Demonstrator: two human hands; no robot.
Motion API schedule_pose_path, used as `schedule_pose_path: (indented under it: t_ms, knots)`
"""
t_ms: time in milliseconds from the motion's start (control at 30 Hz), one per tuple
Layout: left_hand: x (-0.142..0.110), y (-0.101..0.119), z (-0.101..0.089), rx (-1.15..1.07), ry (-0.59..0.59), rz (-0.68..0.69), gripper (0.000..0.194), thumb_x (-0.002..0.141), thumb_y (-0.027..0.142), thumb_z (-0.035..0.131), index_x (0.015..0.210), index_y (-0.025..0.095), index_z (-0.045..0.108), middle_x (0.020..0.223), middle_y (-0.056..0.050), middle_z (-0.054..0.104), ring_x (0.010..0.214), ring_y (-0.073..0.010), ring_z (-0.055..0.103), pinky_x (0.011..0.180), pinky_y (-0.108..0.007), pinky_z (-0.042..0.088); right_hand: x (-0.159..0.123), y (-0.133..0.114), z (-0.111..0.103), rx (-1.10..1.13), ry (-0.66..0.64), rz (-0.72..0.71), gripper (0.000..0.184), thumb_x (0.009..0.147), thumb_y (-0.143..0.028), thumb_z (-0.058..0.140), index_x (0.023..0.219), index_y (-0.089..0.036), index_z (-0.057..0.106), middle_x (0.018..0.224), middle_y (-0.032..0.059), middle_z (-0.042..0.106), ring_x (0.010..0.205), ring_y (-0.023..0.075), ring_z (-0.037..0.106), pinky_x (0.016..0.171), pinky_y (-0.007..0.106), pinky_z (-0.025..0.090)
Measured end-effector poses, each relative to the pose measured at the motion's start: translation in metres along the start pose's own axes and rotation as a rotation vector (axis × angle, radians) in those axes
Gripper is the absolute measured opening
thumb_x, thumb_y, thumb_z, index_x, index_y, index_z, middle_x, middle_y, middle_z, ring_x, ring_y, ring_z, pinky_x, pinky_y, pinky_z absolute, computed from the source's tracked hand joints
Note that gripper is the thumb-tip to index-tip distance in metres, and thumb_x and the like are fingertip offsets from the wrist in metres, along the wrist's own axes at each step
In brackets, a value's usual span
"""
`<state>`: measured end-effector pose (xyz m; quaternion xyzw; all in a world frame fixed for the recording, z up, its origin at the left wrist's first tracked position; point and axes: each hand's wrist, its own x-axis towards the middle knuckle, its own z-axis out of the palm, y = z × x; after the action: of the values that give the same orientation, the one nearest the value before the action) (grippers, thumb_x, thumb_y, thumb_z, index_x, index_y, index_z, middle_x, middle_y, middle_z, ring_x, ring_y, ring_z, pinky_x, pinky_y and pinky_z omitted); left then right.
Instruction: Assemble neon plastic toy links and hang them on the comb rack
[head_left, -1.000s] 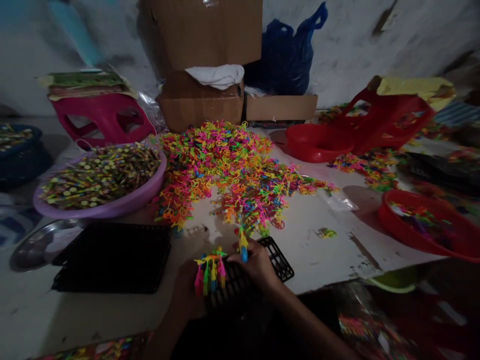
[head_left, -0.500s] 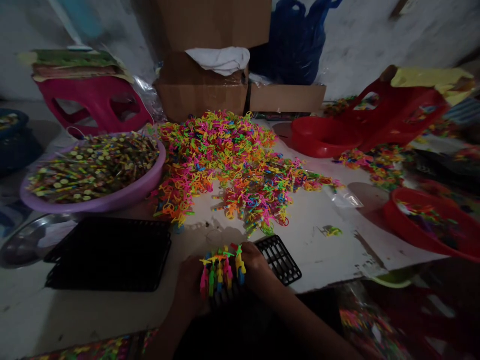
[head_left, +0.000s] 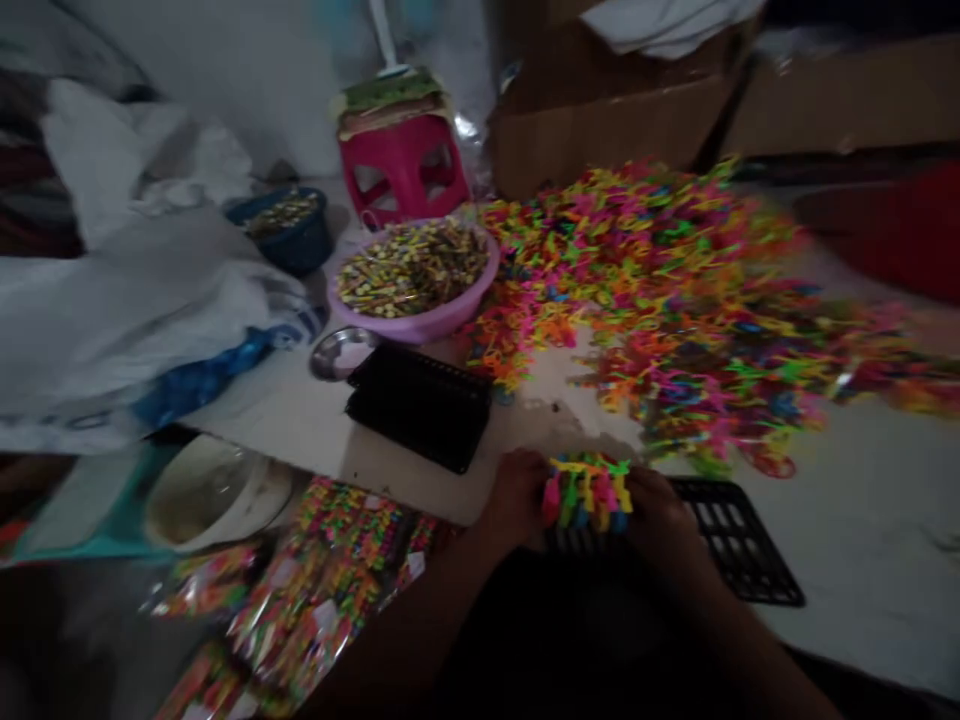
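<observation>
Between my two hands stands a row of small plastic toys (head_left: 587, 492) in yellow, green, pink, orange and blue, packed side by side. My left hand (head_left: 517, 492) is closed at the row's left end, and my right hand (head_left: 661, 512) closes on its right end. Dark slats show just below the toys; how they are fixed there is too dim to tell. Beside my right hand a black slotted tray (head_left: 750, 555) lies flat on the table. Left of my hands sits a stack of black trays (head_left: 420, 408). My fingertips are partly hidden and dim.
A big pile of bright plastic pieces (head_left: 645, 270) spreads across the table (head_left: 862, 520). A purple basin (head_left: 431, 325) of small sticks and a metal dish (head_left: 326, 358) stand to the left. Bagged toys (head_left: 322, 590) lie below the table edge, near a white bucket (head_left: 217, 495).
The view has swung left, bringing in the white sacks and bagged toys. The yellow and green toy at my right hand, earlier slightly apart, now sits against the row.
</observation>
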<state>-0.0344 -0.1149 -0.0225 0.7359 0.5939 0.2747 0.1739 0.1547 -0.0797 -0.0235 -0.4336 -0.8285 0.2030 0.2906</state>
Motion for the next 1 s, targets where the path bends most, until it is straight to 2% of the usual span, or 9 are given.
schedule_pose_path:
  t_ms: [167,300,400,467,533,600,667,800,1000]
  knots:
    - [-0.005,0.002,-0.012,-0.023,0.015,-0.006,0.013,0.063,0.029,0.064,0.064,0.017,0.065,0.069,-0.005,0.063,0.070,-0.0190,0.058,0.064,-0.031,0.045,0.004,0.009,-0.026,0.013,-0.041,-0.021,0.023,0.077,-0.030,0.047,0.078,-0.021,0.068,0.088,0.0081,0.066,0.081,0.0213,0.061,0.071,0.032,0.048]
    - [-0.026,0.005,-0.028,-0.143,0.126,0.023,0.028,0.079,0.023,0.045,0.101,0.013,0.059,0.098,-0.012,0.065,0.089,-0.0208,0.061,0.075,-0.034,0.050,-0.001,0.010,-0.062,-0.321,0.241,0.371,0.041,0.083,-0.047,0.040,0.072,-0.018,0.066,0.071,0.0104,0.066,0.063,0.0212,0.062,0.056,0.031,0.045]
    - [-0.027,0.008,-0.040,-0.157,0.315,-0.139,0.029,0.086,0.024,0.037,0.108,0.015,0.053,0.100,-0.010,0.065,0.089,-0.0188,0.062,0.074,-0.033,0.051,0.011,0.003,-0.061,-0.569,0.222,0.566,0.046,0.081,-0.052,0.045,0.060,-0.015,0.065,0.062,0.0157,0.064,0.061,0.0241,0.061,0.056,0.033,0.042]
    - [-0.017,0.020,-0.050,-0.064,0.348,-0.017,0.029,0.084,0.025,0.044,0.111,0.019,0.054,0.110,-0.009,0.060,0.103,-0.0214,0.055,0.086,-0.038,0.046,0.026,0.000,-0.052,-0.604,0.272,0.614,0.041,0.075,-0.052,0.054,0.066,-0.015,0.067,0.069,0.0180,0.065,0.073,0.0275,0.061,0.065,0.037,0.043]
    - [-0.006,0.035,-0.057,0.052,0.262,0.255,0.032,0.081,0.025,0.049,0.113,0.025,0.055,0.121,-0.007,0.055,0.115,-0.0241,0.047,0.096,-0.043,0.037,0.037,0.000,-0.047,-0.567,0.275,0.676,0.033,0.074,-0.046,0.056,0.070,-0.015,0.067,0.075,0.0175,0.066,0.080,0.0285,0.060,0.071,0.039,0.042]
    - [0.004,0.045,-0.057,0.167,0.166,0.466,0.035,0.080,0.023,0.052,0.115,0.029,0.055,0.126,-0.005,0.052,0.119,-0.0258,0.043,0.100,-0.048,0.030,0.040,0.003,-0.050,-0.490,0.227,0.747,0.025,0.075,-0.039,0.056,0.071,-0.017,0.067,0.075,0.0140,0.066,0.077,0.0257,0.061,0.068,0.036,0.042]
    - [0.008,0.048,-0.052,0.242,0.128,0.530,0.038,0.080,0.022,0.052,0.118,0.029,0.053,0.128,-0.005,0.052,0.120,-0.0260,0.043,0.100,-0.050,0.028,0.037,0.007,-0.059,-0.436,0.229,0.801,0.020,0.076,-0.035,0.054,0.072,-0.020,0.067,0.074,0.0103,0.066,0.069,0.0215,0.062,0.060,0.030,0.042]
    - [0.010,0.043,-0.038,0.211,0.149,0.469,0.040,0.082,0.025,0.051,0.122,0.024,0.050,0.130,-0.010,0.049,0.120,-0.0270,0.042,0.097,-0.050,0.033,0.023,0.021,-0.082,-0.432,0.330,0.812,0.018,0.079,-0.031,0.051,0.077,-0.020,0.065,0.071,0.0073,0.065,0.064,0.0184,0.060,0.056,0.026,0.040]
    - [0.016,0.052,-0.036,0.193,0.117,0.368,0.033,0.080,0.028,0.052,0.112,0.027,0.058,0.123,-0.008,0.055,0.115,-0.0281,0.046,0.095,-0.052,0.035,0.021,0.045,-0.106,-0.330,0.515,0.505,0.021,0.081,-0.019,0.046,0.094,-0.015,0.063,0.088,0.0126,0.063,0.085,0.0224,0.056,0.078,0.033,0.042]
